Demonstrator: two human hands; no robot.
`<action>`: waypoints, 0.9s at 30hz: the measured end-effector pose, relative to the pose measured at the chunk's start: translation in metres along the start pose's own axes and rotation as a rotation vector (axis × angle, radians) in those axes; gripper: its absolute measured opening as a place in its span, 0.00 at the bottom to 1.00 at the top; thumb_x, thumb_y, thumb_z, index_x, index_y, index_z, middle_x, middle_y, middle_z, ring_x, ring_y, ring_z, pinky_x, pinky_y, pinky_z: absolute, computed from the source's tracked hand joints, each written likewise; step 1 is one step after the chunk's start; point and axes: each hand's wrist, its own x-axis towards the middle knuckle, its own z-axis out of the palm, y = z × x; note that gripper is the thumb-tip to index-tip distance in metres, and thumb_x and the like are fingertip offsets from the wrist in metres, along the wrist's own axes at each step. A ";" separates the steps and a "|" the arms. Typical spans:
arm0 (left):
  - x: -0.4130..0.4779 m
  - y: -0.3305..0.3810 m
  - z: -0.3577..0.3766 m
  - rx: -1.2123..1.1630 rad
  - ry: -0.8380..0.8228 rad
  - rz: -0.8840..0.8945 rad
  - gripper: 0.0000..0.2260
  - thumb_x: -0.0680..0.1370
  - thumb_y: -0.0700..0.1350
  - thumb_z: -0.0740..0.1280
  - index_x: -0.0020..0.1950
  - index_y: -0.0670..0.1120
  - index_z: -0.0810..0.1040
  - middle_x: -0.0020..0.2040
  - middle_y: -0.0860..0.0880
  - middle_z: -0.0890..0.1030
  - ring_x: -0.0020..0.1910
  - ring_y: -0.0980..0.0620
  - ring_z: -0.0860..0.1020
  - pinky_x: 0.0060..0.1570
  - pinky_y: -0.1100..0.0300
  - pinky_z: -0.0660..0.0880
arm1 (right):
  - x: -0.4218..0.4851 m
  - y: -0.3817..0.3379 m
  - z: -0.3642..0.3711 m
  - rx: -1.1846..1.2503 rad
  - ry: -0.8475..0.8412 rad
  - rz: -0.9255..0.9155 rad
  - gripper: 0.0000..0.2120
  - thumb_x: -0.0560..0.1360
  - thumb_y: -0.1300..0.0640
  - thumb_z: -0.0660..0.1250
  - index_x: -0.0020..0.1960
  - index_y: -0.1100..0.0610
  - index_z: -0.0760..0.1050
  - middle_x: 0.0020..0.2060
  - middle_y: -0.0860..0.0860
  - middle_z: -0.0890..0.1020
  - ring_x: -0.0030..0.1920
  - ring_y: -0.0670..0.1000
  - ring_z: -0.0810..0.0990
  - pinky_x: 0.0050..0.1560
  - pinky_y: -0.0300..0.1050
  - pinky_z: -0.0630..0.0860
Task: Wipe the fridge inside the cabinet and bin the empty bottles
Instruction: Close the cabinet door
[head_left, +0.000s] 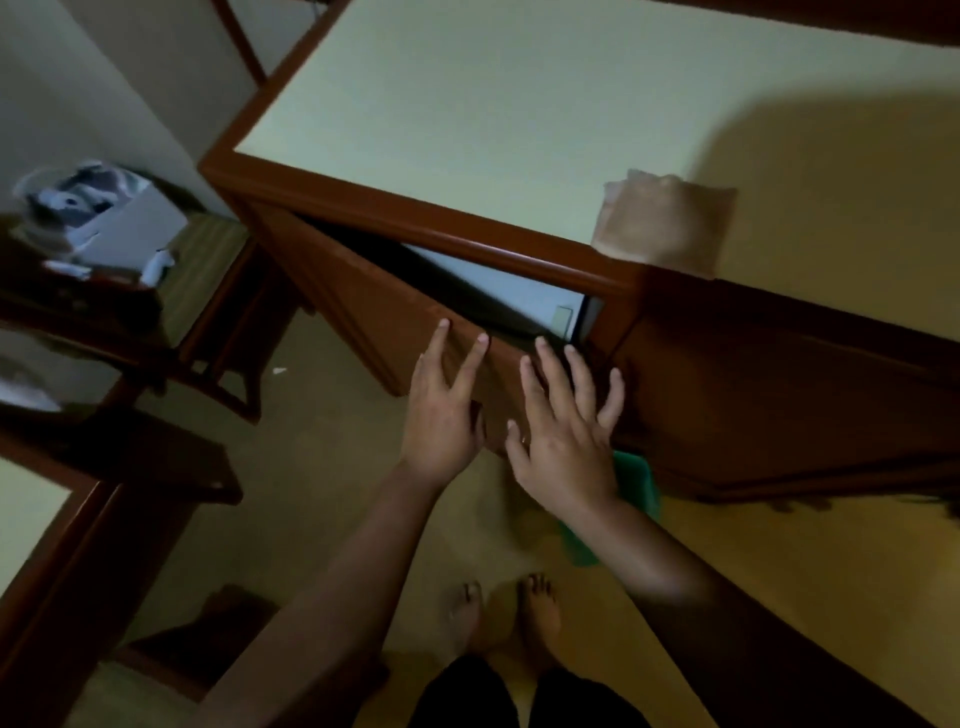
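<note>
Head view, looking down: both hands are on the cabinet door (395, 317), which stands ajar. The left hand (441, 421) has its fingers (442, 332) straight and spread, tips pressing the door's face near its upper edge. The right hand (566, 447) is also released and splayed, with its fingers reaching over the door's free edge. Nothing is gripped. Both hands look flat so they can swing the panel, probably wider, to get at what's inside.

The fridge (498, 291) shows as a pale grey strip just beyond the fingertips, in the gap between the door and the cabinet rim (415, 213). It sits inside the cabinet with its front facing out toward the person. Too little shows to call its long axis. The door's top edge runs diagonally, from far-left of the fingers down to the right fingertips.

A green cloth (636, 493) peeks out under the right wrist. I cannot tell if it is held or lying below; likely it is for the wiping.

Beyond the fingers, the pale bench (467, 104) carries a brown paper bag (665, 218). Far left of the left fingers is a blurry white box (130, 228), possibly the bin. No bottles are visible. Bare feet (519, 613) stand below the hands.
</note>
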 end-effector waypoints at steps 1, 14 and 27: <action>0.007 -0.001 0.007 0.012 0.002 0.001 0.33 0.76 0.47 0.60 0.82 0.49 0.61 0.82 0.35 0.53 0.82 0.37 0.54 0.75 0.33 0.62 | -0.002 0.001 0.007 0.015 0.074 0.035 0.32 0.79 0.48 0.66 0.81 0.55 0.65 0.84 0.54 0.57 0.84 0.57 0.51 0.79 0.72 0.45; 0.103 -0.112 0.078 0.330 0.148 0.419 0.49 0.74 0.50 0.71 0.84 0.46 0.41 0.82 0.37 0.39 0.82 0.39 0.35 0.78 0.32 0.39 | 0.054 0.029 0.135 0.000 0.299 0.149 0.42 0.82 0.43 0.64 0.83 0.66 0.49 0.83 0.63 0.49 0.84 0.63 0.47 0.83 0.64 0.46; 0.118 -0.110 0.100 0.219 0.201 0.398 0.43 0.77 0.47 0.66 0.85 0.49 0.43 0.84 0.42 0.38 0.83 0.42 0.37 0.77 0.31 0.55 | 0.088 0.026 0.169 -0.054 0.280 0.286 0.51 0.78 0.43 0.66 0.83 0.63 0.36 0.82 0.59 0.32 0.83 0.62 0.34 0.84 0.60 0.41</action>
